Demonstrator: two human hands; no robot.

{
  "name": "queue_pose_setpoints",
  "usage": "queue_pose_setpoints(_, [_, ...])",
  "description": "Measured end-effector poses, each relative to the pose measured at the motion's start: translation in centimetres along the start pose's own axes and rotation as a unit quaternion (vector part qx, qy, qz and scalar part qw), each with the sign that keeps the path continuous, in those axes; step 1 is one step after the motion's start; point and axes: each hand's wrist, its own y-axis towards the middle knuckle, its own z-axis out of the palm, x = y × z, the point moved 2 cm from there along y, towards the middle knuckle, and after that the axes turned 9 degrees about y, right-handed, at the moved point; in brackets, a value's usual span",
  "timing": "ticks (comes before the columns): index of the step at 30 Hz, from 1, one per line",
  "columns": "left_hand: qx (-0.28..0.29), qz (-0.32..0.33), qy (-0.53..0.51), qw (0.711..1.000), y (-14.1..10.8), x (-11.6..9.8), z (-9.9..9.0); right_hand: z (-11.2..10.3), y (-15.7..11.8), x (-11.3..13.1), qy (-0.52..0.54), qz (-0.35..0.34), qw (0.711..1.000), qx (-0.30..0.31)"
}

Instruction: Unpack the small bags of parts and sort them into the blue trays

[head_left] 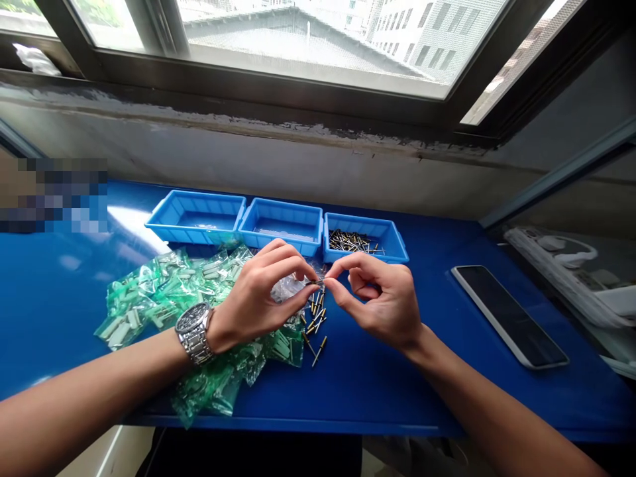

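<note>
My left hand (271, 288), with a metal watch (195, 331) on its wrist, pinches a small thin metal pin (317, 283) between thumb and forefinger. My right hand (380, 295) pinches the other end of that pin, so the two sets of fingertips nearly meet. The pin is tiny and mostly covered by the fingers. Just below lie several loose pins (318, 321) with gold-and-black ends and silver shafts. Clear plastic (288, 288) shows behind my left fingers. Under and beside my left arm spreads a heap of green-tinted bags (169, 285) holding pale strips.
Three blue trays stand in a row at the back: a left tray (196, 235), a middle tray (281, 242) and a right tray (392, 248) holding many pins. A phone (509, 317) lies to the right on the blue table (387, 397). Behind is a window wall.
</note>
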Motion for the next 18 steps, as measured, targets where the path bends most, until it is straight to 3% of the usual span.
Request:
queue_pose_setpoints(4, [-0.028, -0.028, -0.015, 0.999, 0.04, 0.15, -0.26, -0.12, 0.21, -0.22, -0.02, 0.007, 1.0, 0.02])
queue_pose_setpoints(9, [-0.023, -0.059, -0.078, 0.995, -0.03, 0.34, -0.33, 0.08, 0.14, -0.46, -0.019, 0.022, 0.998, 0.062])
queue_pose_setpoints(18, [-0.013, -0.067, -0.095, 0.993, 0.01, 0.53, -0.16, 0.35, -0.24, -0.83, -0.002, 0.028, 0.998, 0.063])
